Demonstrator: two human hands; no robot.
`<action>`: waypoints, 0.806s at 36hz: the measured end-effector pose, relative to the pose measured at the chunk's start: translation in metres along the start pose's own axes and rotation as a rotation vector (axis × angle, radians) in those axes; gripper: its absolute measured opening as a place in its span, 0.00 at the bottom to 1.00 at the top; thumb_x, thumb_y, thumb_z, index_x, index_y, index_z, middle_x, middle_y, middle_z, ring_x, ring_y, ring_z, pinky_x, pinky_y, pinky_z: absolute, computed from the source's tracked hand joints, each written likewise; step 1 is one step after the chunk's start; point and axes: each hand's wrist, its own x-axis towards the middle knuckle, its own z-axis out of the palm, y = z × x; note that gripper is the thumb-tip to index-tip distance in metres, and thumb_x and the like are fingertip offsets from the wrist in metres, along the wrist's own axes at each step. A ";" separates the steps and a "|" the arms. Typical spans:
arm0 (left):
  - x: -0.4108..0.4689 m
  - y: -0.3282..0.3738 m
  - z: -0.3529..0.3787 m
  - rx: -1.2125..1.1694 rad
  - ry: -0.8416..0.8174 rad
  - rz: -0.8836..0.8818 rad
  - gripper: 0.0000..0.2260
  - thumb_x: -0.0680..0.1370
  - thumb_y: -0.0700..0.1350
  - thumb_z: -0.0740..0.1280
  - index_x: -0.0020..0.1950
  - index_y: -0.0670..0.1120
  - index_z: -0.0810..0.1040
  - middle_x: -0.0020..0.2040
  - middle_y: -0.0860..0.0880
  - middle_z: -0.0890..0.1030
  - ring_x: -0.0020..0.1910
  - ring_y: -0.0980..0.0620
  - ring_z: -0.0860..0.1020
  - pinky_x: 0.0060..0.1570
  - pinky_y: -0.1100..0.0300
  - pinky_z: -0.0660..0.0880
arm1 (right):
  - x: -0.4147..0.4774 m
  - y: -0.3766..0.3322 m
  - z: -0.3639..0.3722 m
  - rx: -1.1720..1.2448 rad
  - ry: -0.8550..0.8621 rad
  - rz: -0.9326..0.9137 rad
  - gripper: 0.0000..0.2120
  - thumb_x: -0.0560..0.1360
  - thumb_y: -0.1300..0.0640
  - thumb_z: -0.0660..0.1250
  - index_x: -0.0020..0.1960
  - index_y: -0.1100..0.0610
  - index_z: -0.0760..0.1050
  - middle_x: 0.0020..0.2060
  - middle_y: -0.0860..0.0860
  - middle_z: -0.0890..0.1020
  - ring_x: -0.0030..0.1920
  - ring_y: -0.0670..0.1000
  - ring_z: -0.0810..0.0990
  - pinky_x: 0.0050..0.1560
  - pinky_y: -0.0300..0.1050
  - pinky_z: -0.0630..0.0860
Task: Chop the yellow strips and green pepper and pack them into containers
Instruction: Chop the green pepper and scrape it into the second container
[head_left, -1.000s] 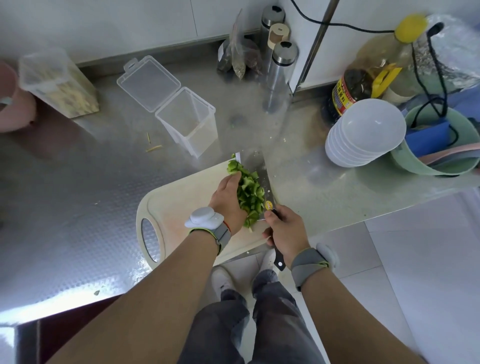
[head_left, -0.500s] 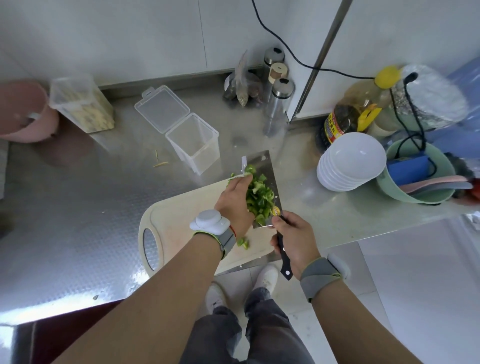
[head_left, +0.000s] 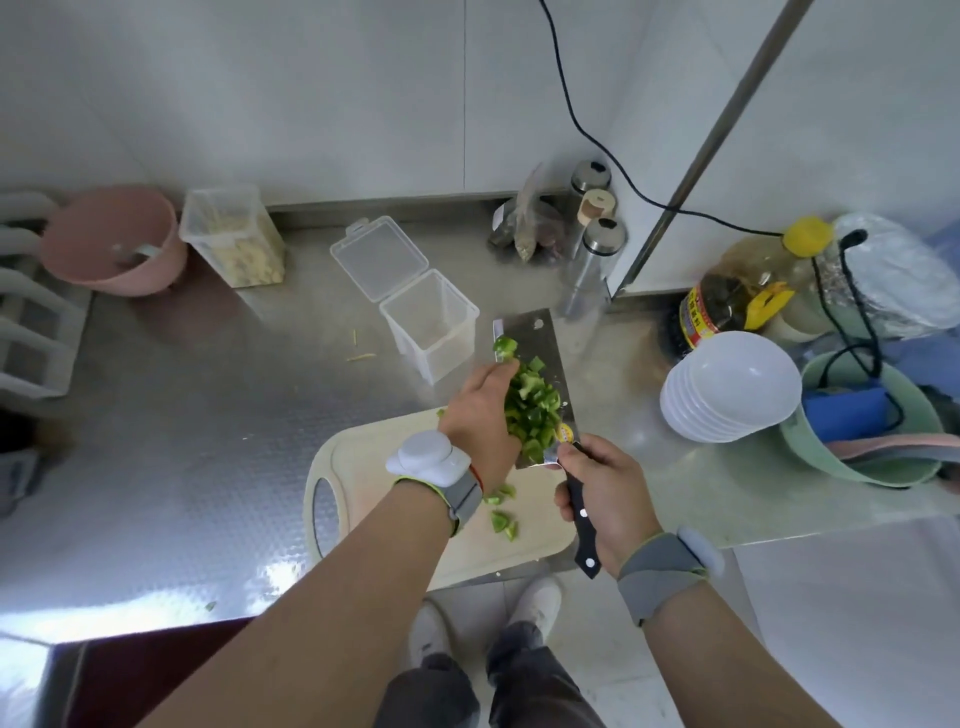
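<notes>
Reaching the counter's (head_left: 182, 441) near edge, the cutting board (head_left: 374, 467) has bare steel spreading wide to its left, while stacked white bowls (head_left: 727, 384) crowd the right. The right hand (head_left: 605, 499) wraps its fingers tight round the cleaver's (head_left: 535, 338) black handle, the blade turned flat side up. The left hand (head_left: 480, 415), fingers straight and together, presses the chopped green pepper (head_left: 532, 410) against the blade. That pile rides on the blade, its tip just beside the open container (head_left: 431, 322). A few pepper bits (head_left: 501, 514) lie on the board near the left wrist. The container of yellow strips (head_left: 234, 239) stands back left.
</notes>
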 end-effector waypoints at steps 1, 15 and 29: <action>0.001 0.000 -0.003 0.006 -0.009 -0.005 0.37 0.69 0.33 0.68 0.75 0.50 0.60 0.73 0.52 0.64 0.68 0.48 0.68 0.61 0.64 0.65 | 0.000 -0.001 0.002 0.005 -0.003 0.002 0.07 0.77 0.63 0.64 0.41 0.60 0.79 0.36 0.56 0.81 0.22 0.52 0.70 0.22 0.40 0.66; 0.058 0.003 -0.073 0.033 0.055 -0.046 0.35 0.70 0.38 0.71 0.74 0.48 0.62 0.72 0.46 0.64 0.68 0.46 0.68 0.61 0.65 0.64 | 0.039 -0.078 0.056 -0.127 -0.100 -0.020 0.05 0.77 0.62 0.65 0.43 0.60 0.77 0.30 0.54 0.78 0.21 0.51 0.68 0.20 0.36 0.64; 0.051 -0.003 -0.089 -0.108 -0.069 -0.149 0.32 0.68 0.43 0.75 0.70 0.45 0.69 0.66 0.45 0.74 0.64 0.45 0.74 0.61 0.60 0.69 | 0.048 -0.106 0.063 -0.346 -0.247 0.312 0.04 0.77 0.59 0.65 0.46 0.61 0.74 0.34 0.55 0.80 0.21 0.49 0.71 0.20 0.36 0.68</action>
